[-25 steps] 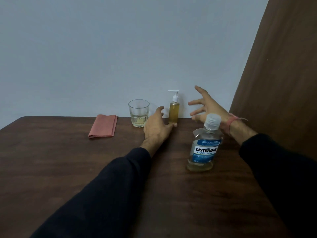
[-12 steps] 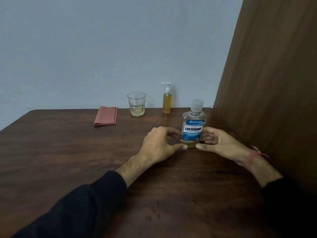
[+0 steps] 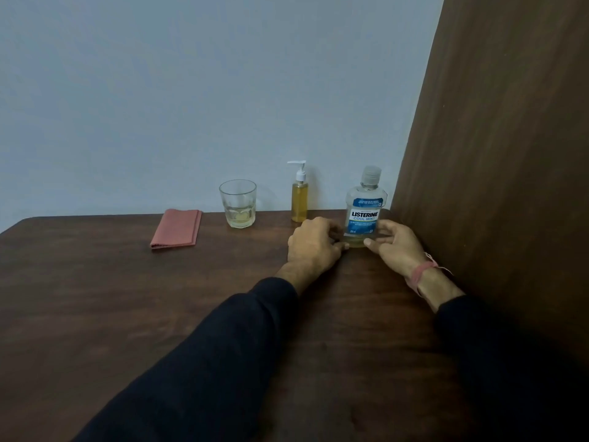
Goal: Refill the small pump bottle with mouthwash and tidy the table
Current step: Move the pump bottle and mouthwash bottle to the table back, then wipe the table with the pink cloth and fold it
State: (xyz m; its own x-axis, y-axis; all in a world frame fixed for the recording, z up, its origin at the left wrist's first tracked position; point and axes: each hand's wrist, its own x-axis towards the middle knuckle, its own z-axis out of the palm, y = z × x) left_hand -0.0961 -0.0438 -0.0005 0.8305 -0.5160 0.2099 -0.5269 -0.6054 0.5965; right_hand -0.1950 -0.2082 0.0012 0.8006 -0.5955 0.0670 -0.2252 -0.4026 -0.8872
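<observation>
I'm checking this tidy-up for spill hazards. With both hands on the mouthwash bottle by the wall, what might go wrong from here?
1. Both hands, left hand and right hand, hold the mouthwash bottle only near its base; being tall, it may tip if pushed.
2. The pump bottle stands close beside the left hand; a sideways move might topple it.
3. The glass holds some liquid, and a knock might spill it toward the folded cloth.

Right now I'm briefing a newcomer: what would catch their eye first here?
The mouthwash bottle with its blue label, upright at the table's far right corner, with the left hand and right hand at its base. Left of it, along the wall, stand the small pump bottle, a glass and a folded pink cloth.
</observation>
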